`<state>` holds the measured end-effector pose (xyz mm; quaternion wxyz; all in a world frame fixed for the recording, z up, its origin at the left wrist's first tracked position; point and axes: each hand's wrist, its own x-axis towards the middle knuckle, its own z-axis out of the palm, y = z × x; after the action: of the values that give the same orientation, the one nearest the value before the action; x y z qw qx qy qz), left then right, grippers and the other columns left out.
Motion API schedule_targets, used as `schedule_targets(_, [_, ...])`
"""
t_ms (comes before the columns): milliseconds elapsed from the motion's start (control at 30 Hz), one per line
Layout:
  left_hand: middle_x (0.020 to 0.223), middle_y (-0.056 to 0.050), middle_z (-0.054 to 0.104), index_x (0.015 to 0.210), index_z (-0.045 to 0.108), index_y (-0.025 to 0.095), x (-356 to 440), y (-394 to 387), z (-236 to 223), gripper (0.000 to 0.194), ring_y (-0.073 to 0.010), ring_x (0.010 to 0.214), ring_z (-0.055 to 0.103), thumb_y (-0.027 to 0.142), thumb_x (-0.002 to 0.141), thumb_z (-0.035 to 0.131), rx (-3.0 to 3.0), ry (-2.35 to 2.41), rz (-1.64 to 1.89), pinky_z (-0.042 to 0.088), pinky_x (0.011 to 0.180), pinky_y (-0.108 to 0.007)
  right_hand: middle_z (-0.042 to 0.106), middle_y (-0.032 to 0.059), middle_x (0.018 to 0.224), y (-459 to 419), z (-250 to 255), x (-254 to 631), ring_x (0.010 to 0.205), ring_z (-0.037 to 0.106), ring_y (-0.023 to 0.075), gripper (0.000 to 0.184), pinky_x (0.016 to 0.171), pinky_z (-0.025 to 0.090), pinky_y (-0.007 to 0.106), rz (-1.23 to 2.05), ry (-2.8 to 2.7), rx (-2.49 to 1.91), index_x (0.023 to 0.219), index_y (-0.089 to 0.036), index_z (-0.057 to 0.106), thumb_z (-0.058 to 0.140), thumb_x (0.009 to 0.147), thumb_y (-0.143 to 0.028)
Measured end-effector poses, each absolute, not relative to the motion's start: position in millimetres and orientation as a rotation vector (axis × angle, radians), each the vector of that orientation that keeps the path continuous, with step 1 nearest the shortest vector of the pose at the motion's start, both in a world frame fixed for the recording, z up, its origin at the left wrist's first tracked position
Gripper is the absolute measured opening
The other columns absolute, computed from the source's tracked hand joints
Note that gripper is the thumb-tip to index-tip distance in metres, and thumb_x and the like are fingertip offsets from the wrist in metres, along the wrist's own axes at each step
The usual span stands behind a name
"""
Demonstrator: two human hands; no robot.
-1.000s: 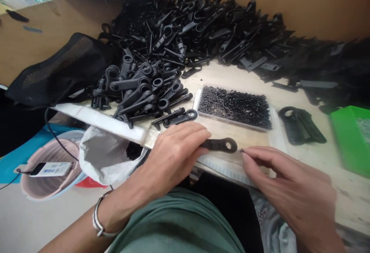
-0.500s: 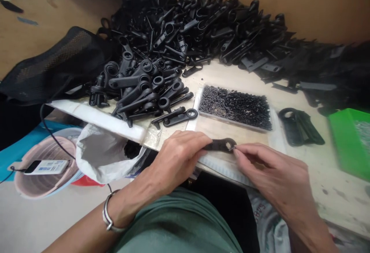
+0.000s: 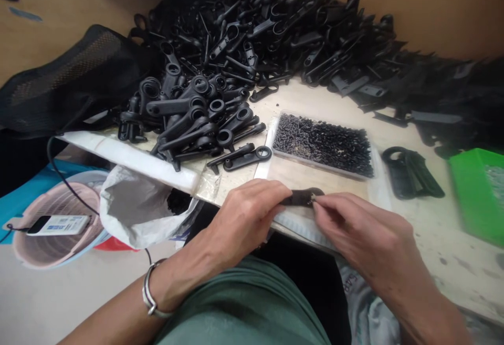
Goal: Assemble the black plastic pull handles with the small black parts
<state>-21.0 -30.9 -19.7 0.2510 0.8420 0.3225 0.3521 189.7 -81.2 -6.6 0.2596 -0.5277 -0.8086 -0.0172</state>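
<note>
A black plastic crank-like handle point(image 3: 300, 197) with a round hole at its right end is held flat near the table's front edge. My left hand point(image 3: 252, 211) is closed on its left end. The thumb and forefinger of my right hand point(image 3: 360, 224) are pinched at the holed end; what they hold, if anything, is too small to make out. Just beyond the hands lies a shallow clear tray point(image 3: 321, 170) full of tiny black parts. To its left, several similar black handles point(image 3: 247, 158) lie on the tabletop.
A big heap of black plastic parts point(image 3: 271, 24) covers the back. Right of the tray are dark flat pieces point(image 3: 411, 171) and a green bin point(image 3: 476, 192). At lower left are a white sack point(image 3: 129, 213) and a pink basket point(image 3: 31, 245) with a white-labelled device point(image 3: 59, 225) in it.
My right fingertips have shifted slightly left, from the handle's right edge onto its holed end, now covering more of it. My left hand keeps its hold. The camera view has moved a little.
</note>
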Motion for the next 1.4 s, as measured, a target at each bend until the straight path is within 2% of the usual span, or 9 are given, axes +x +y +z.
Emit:
schedule_targets(233, [0.096,-0.007,0.075,0.099,0.066,0.014,-20.1,-30.0,-21.6,0.015,-0.0170,0.089,0.071,0.007,0.092,0.055,2.289,0.862,1.005,0.058,0.082,-0.029,0.067,0.0010,0.079,-75.6,-4.5,192.1,0.065,0.062,0.0122,0.006,0.066,0.049,0.027,0.049,-2.291,-1.419,0.090,-0.018,0.057,0.056,0.093,-0.013])
schedule_targets(400, [0.098,-0.007,0.075,0.101,0.066,0.015,-19.7,-30.5,-24.8,0.017,-0.0170,0.092,0.071,0.007,0.093,0.054,2.279,0.851,1.048,0.059,0.085,-0.030,0.064,0.0002,0.074,-73.4,4.3,189.8,0.062,0.061,0.0138,0.015,0.063,0.047,0.029,0.169,-2.364,-1.516,0.083,-0.020,0.058,0.051,0.096,-0.020])
schedule_targets(600, [0.098,-0.007,0.075,0.098,0.066,0.015,-19.6,-31.0,-25.8,0.016,-0.0168,0.091,0.070,0.007,0.093,0.054,2.257,0.840,1.069,0.059,0.085,-0.030,0.070,0.0040,0.095,-73.3,6.1,192.0,0.081,0.069,0.0174,0.012,0.067,0.050,0.030,0.247,-2.314,-1.539,0.096,-0.020,0.060,0.049,0.099,-0.021])
schedule_targets(700, [0.098,-0.007,0.074,0.097,0.067,0.015,-20.0,-31.5,-27.2,0.015,-0.0169,0.092,0.070,0.006,0.092,0.055,2.241,0.839,1.070,0.058,0.087,-0.030,0.070,0.0037,0.097,-73.1,3.5,195.1,0.083,0.069,0.0169,0.010,0.072,0.051,0.030,0.235,-2.296,-1.526,0.100,-0.020,0.060,0.050,0.099,-0.020])
schedule_targets(900, [0.100,-0.008,0.074,0.100,0.066,0.016,-21.3,-31.1,-30.4,0.021,-0.0173,0.093,0.069,0.003,0.091,0.053,2.226,0.805,1.073,0.057,0.089,-0.032,0.071,0.0022,0.088,-70.8,6.3,193.0,0.072,0.068,0.0160,0.012,0.067,0.050,0.030,0.211,-2.332,-1.576,0.093,-0.020,0.060,0.049,0.099,-0.023])
schedule_targets(1033, [0.102,-0.009,0.074,0.101,0.066,0.015,-21.1,-31.0,-32.3,0.023,-0.0176,0.096,0.068,0.000,0.088,0.054,2.214,0.775,1.097,0.057,0.090,-0.031,0.067,0.0004,0.073,-68.2,12.2,187.8,0.059,0.064,0.0158,0.019,0.055,0.044,0.030,0.181,-2.380,-1.656,0.086,-0.021,0.059,0.046,0.099,-0.024])
schedule_targets(1133, [0.098,-0.008,0.074,0.097,0.066,0.014,-20.2,-30.7,-32.6,0.022,-0.0172,0.092,0.069,-0.001,0.087,0.055,2.206,0.762,1.127,0.058,0.088,-0.030,0.066,-0.0011,0.069,-65.5,15.6,185.2,0.054,0.063,0.0154,0.019,0.052,0.041,0.030,0.171,-2.414,-1.675,0.083,-0.021,0.059,0.047,0.097,-0.024])
schedule_targets(1300, [0.093,-0.007,0.074,0.093,0.067,0.014,-19.4,-29.8,-33.4,0.018,-0.0173,0.089,0.069,0.000,0.087,0.058,2.191,0.751,1.183,0.059,0.085,-0.030,0.061,-0.0015,0.061,-63.1,18.9,179.3,0.049,0.061,0.0151,0.024,0.050,0.041,0.029,0.109,-2.443,-1.690,0.076,-0.021,0.055,0.042,0.097,-0.020])
schedule_targets(1400, [0.095,-0.009,0.074,0.091,0.067,0.012,-19.6,-29.6,-34.8,0.018,-0.0181,0.091,0.069,-0.003,0.085,0.059,2.183,0.741,1.195,0.058,0.085,-0.029,0.058,-0.0012,0.058,-65.0,19.4,174.7,0.047,0.060,0.0175,0.021,0.047,0.039,0.031,-0.003,-2.497,-1.789,0.076,-0.022,0.053,0.042,0.092,-0.014])
